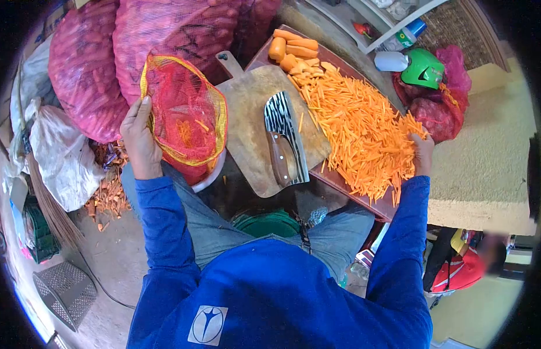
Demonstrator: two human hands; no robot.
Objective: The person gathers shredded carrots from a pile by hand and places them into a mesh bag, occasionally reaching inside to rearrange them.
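Observation:
My left hand grips the yellow-edged rim of a red mesh bag, thumb over the edge. The bag's mouth gapes upward, with a few carrot sticks inside; its lower part sits in a white-rimmed container. At the right end of a large heap of cut carrot sticks, my right hand is curled around some of them, its fingertips partly hidden. Between the hands, a broad knife with a brown handle and striped blade lies on a worn cutting board.
Peeled whole carrots lie at the heap's far end. Big pink mesh sacks stand at the back left, near peelings on the floor. A grey basket is at lower left. Another person is at the right.

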